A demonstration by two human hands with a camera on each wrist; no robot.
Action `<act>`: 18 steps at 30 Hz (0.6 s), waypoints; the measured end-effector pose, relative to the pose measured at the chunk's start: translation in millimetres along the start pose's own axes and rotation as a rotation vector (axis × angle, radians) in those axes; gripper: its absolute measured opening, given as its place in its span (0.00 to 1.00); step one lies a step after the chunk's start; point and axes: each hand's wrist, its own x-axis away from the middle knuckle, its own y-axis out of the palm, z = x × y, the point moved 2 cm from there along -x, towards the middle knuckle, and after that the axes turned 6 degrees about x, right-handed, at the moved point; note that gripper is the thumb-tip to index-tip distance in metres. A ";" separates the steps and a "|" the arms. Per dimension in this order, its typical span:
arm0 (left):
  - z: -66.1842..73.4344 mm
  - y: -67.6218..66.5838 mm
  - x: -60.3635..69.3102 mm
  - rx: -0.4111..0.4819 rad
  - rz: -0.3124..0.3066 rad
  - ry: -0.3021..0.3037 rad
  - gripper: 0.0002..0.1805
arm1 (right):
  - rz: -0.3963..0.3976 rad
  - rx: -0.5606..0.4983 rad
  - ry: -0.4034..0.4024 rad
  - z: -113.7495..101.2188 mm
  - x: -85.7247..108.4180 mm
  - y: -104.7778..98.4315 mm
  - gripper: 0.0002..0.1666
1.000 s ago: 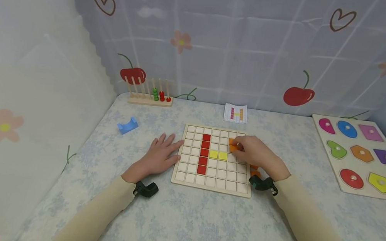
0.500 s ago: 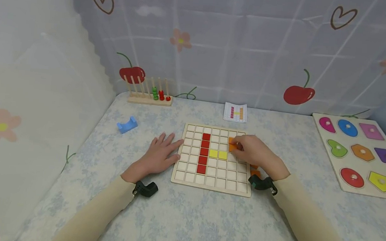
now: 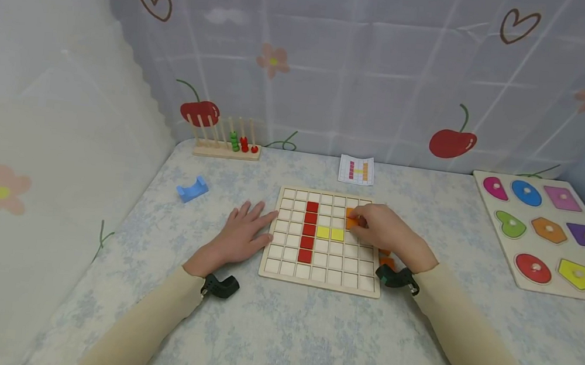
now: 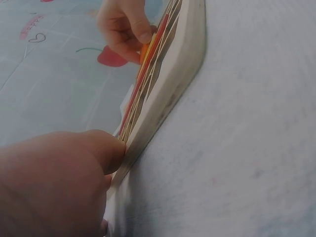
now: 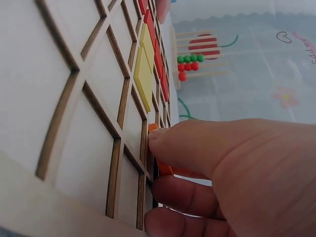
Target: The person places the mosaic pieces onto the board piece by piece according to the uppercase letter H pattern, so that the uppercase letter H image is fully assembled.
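A wooden grid board (image 3: 317, 276) lies on the table, with a column of red tiles (image 3: 309, 230) and two yellow tiles (image 3: 337, 234) in its cells. My left hand (image 3: 238, 235) lies with fingers spread at the board's left edge, its thumb touching the frame in the left wrist view. Over the upper right cells, my right hand (image 3: 391, 230) pinches an orange tile (image 5: 165, 169) between thumb and fingers. Just behind it, another orange tile (image 3: 349, 212) shows partly. More orange tiles (image 3: 387, 264) lie by the board's right edge, partly hidden by my right wrist.
A small pattern card (image 3: 356, 170) lies behind the board. At the back left stands a peg rack (image 3: 226, 154) with green and red beads, near a blue curved block (image 3: 193, 190). A shape puzzle board (image 3: 545, 245) lies on the right.
The hands and tiles keep their places, and my right hand still pinches the orange tile. Only the head view has shifted very slightly.
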 end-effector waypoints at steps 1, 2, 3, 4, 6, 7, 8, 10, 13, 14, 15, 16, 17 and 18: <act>-0.2 0.2 -0.1 0.000 -0.001 -0.001 0.32 | 0.000 0.000 0.001 -0.1 -0.2 0.3 0.20; -0.5 0.4 -0.2 0.000 -0.001 -0.002 0.32 | -0.001 -0.001 0.002 -0.2 -0.3 0.7 0.20; -0.8 0.6 -0.3 -0.001 -0.001 -0.002 0.32 | 0.000 -0.001 0.003 -0.3 -0.5 1.0 0.20; -1.0 0.6 -0.3 -0.001 -0.001 -0.002 0.32 | 0.000 -0.002 0.005 -0.3 -0.6 1.3 0.20; -1.1 0.7 -0.2 -0.001 0.000 0.000 0.32 | -0.001 -0.002 0.010 -0.3 -0.8 1.9 0.21; -1.1 0.6 -0.2 -0.002 0.001 0.001 0.32 | 0.000 -0.003 0.011 -0.2 -1.1 2.2 0.21; -1.1 0.5 -0.1 -0.003 0.001 0.002 0.32 | 0.000 -0.002 0.012 -0.2 -1.2 2.3 0.21; -0.8 0.2 0.1 -0.004 0.001 0.002 0.32 | 0.003 0.000 0.010 -0.2 -1.3 2.3 0.21; -0.4 -0.1 0.2 -0.005 0.001 0.001 0.32 | 0.010 0.005 0.006 -0.4 -1.2 2.0 0.21; -0.3 -0.2 0.3 -0.004 0.001 0.001 0.32 | 0.011 0.007 0.003 -0.4 -1.1 1.9 0.20; -0.1 -0.2 0.2 -0.005 0.001 0.001 0.32 | 0.013 0.008 0.002 -0.5 -1.1 1.9 0.20; 0.0 -0.2 0.1 -0.004 0.000 0.001 0.32 | 0.013 0.010 0.000 -0.5 -1.0 1.9 0.20; 0.1 -0.2 0.2 -0.004 -0.001 0.001 0.32 | 0.012 0.011 0.001 -0.5 -1.0 2.0 0.20; 0.4 -0.4 0.3 -0.002 -0.001 0.000 0.32 | 0.011 0.010 0.002 -0.6 -0.9 1.9 0.20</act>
